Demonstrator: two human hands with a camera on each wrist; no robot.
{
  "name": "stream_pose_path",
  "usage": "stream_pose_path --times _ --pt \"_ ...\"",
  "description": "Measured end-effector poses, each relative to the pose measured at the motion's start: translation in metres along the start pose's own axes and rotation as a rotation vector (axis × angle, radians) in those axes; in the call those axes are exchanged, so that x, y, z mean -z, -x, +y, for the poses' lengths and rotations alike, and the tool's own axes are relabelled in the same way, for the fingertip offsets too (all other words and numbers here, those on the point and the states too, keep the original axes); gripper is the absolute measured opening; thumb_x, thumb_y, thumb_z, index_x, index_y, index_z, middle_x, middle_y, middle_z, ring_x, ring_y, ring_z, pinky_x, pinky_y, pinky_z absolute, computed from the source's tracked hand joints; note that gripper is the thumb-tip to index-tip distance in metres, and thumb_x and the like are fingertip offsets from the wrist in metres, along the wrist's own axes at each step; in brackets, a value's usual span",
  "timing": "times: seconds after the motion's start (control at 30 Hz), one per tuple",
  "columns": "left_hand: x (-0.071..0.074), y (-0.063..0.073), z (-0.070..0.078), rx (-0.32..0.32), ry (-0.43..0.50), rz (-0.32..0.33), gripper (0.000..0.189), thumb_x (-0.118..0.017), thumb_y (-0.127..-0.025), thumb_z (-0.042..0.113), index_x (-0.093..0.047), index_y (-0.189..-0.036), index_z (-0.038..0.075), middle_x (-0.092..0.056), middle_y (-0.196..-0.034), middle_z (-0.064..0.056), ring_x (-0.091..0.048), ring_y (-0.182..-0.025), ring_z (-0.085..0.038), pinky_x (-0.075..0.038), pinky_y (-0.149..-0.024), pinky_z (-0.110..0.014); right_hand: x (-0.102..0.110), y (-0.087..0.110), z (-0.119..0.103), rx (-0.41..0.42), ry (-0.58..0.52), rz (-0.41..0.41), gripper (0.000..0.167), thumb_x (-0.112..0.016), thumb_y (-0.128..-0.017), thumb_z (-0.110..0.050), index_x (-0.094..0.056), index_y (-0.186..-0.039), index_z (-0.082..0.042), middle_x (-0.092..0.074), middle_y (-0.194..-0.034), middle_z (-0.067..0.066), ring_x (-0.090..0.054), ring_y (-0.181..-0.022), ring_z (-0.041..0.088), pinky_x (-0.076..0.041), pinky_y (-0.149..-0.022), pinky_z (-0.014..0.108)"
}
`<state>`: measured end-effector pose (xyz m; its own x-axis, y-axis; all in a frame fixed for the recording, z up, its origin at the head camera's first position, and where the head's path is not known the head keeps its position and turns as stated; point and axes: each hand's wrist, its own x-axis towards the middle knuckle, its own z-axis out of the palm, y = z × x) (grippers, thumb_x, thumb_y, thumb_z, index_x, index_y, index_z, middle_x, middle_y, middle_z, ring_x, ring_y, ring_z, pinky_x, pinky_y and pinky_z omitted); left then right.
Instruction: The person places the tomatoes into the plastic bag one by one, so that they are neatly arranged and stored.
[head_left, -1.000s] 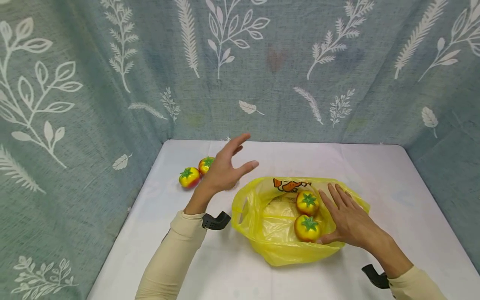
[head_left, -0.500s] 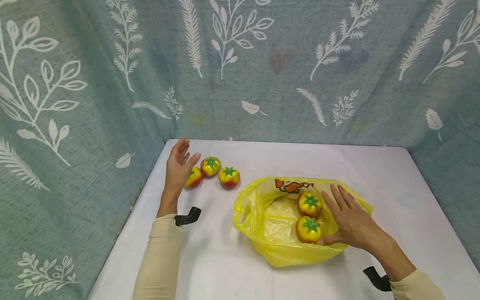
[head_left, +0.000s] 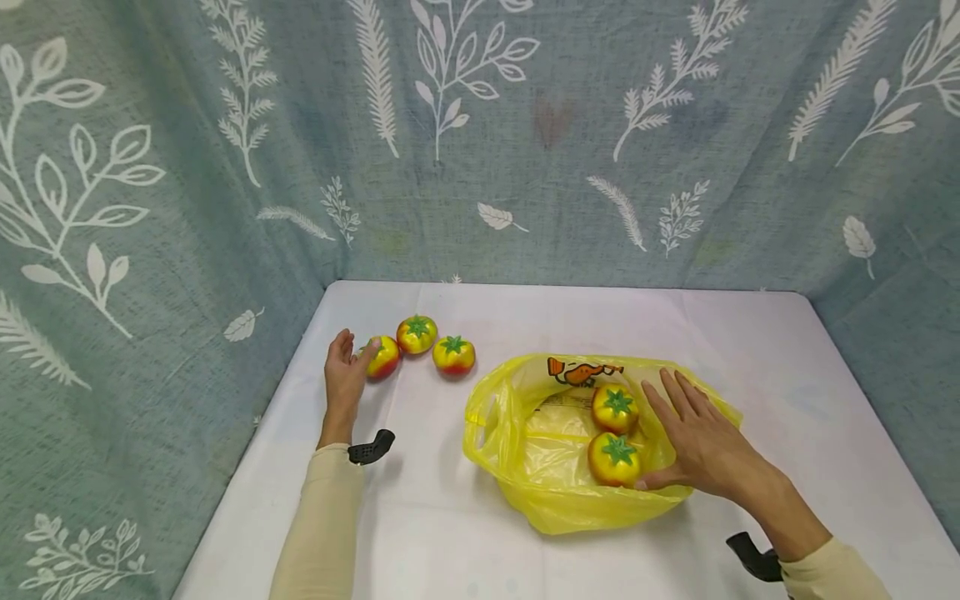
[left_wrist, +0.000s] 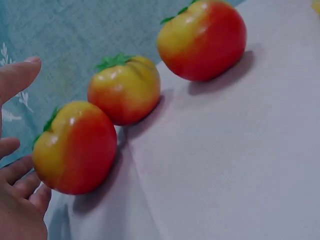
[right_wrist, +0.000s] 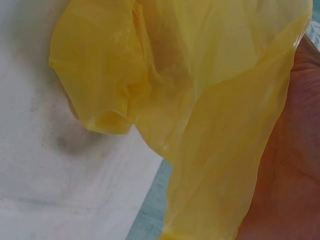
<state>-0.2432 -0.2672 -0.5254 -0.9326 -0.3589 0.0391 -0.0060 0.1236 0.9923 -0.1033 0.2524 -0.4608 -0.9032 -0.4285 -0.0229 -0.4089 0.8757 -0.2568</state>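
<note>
My left hand is beside the leftmost of three red-and-yellow toy tomatoes with green leafy tops. In the left wrist view its fingers lie right at the side of that tomato, and the thumb stands apart from it. Another tomato sits against the leftmost one, and a third lies a little to the right. My right hand, fingers straight and spread, rests at the right side of an open yellow plastic bag. Inside the bag are two tomatoes. The bag's film covers part of the right palm.
A white cloth covers the table. Grey-green curtains with white leaf prints stand behind it and along both sides. The bag's left handle loop faces the loose tomatoes.
My left hand has swung left from near the bag, then come down to the leftmost tomato, uncovering the other two. My right hand and the bag have stayed in place.
</note>
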Motion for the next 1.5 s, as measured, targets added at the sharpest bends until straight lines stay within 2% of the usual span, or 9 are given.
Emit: stream_pose_path --times 0.17,0.37,0.7,0.87,1.2,1.5 --pt "0.0 0.002 -0.011 0.044 -0.018 0.01 0.085 -0.073 -0.095 0.029 -0.025 -0.158 0.001 -0.028 -0.162 -0.016 -0.023 -0.151 -0.025 -0.018 -0.122 -0.034 0.001 0.0 0.0 -0.008 0.0 -0.016 0.135 -0.072 -0.063 -0.082 -0.022 -0.159 -0.001 -0.012 -0.163 0.031 -0.014 -0.148 0.05 -0.021 -0.115 0.064" --pt "-0.001 0.004 -0.02 0.096 -0.034 0.014 0.086 -0.076 -0.093 0.025 -0.025 -0.159 0.004 -0.027 -0.163 -0.015 -0.025 -0.151 -0.026 -0.021 -0.121 -0.034 0.0 0.0 -0.001 -0.004 -0.01 -0.02 0.135 -0.072 -0.064 -0.081 -0.022 -0.159 0.0 -0.012 -0.163 0.031 -0.014 -0.148 0.051 -0.019 -0.117 0.063" --pt "-0.01 0.004 -0.028 0.058 -0.11 0.019 0.085 -0.077 -0.091 0.017 -0.027 -0.158 0.003 -0.032 -0.161 -0.015 -0.028 -0.149 -0.026 -0.021 -0.122 -0.036 -0.001 0.001 -0.001 -0.008 -0.008 -0.017 0.135 -0.073 -0.064 -0.081 -0.021 -0.159 -0.001 -0.012 -0.163 0.032 -0.014 -0.148 0.051 -0.019 -0.116 0.063" --pt "-0.013 0.004 -0.029 0.033 -0.166 0.03 0.085 -0.079 -0.089 0.02 -0.031 -0.157 0.004 -0.037 -0.157 -0.015 -0.033 -0.144 -0.03 -0.021 -0.122 -0.04 -0.001 0.002 0.0 -0.012 -0.005 -0.014 0.135 -0.071 -0.064 -0.083 -0.021 -0.16 -0.001 -0.012 -0.163 0.031 -0.015 -0.148 0.051 -0.02 -0.115 0.064" --pt "-0.015 0.002 -0.028 0.039 -0.22 0.04 0.076 -0.081 -0.088 0.027 -0.043 -0.15 0.004 -0.044 -0.15 -0.019 -0.04 -0.136 -0.034 -0.027 -0.118 -0.045 0.001 0.001 0.0 -0.014 0.007 0.003 0.134 -0.073 -0.064 -0.081 -0.022 -0.159 -0.002 -0.014 -0.162 0.032 -0.017 -0.146 0.052 -0.024 -0.113 0.067" --pt "-0.015 0.005 -0.028 0.037 -0.262 0.033 0.077 -0.079 -0.089 0.032 -0.042 -0.151 0.005 -0.043 -0.151 -0.02 -0.039 -0.138 -0.035 -0.026 -0.119 -0.046 0.002 0.0 -0.001 -0.024 -0.021 -0.018 0.135 -0.072 -0.064 -0.082 -0.021 -0.16 -0.002 -0.011 -0.163 0.031 -0.013 -0.148 0.051 -0.02 -0.115 0.065"
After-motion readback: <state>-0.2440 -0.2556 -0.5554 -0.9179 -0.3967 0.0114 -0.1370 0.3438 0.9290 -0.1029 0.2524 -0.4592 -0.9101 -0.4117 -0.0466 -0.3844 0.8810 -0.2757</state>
